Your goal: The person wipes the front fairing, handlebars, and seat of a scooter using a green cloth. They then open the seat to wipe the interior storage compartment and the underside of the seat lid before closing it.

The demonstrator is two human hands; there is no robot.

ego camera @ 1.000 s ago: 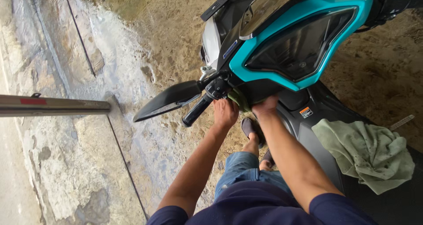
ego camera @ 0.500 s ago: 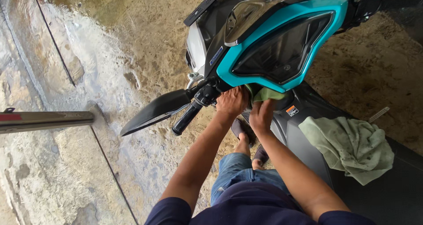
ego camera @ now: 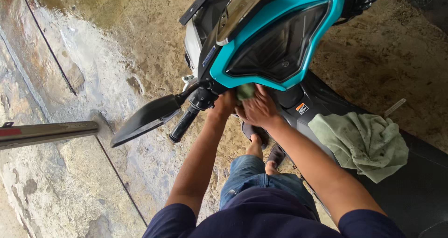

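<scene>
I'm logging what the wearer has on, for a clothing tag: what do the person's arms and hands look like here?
Both arms are bare from above the elbow down, under short dark navy sleeves. The left hand and right hand wear no gloves; no watch, ring or band shows on either.

Small green cloth [ego camera: 245, 91] bunched, pressed against scooter [ego camera: 275, 47] just under teal-framed dash panel, partly hidden.

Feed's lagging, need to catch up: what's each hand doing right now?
Left hand: rests beside the black handlebar grip; grasp cannot be told.
Right hand: closed on a small green cloth wad, pressed under the teal scooter panel.
</scene>
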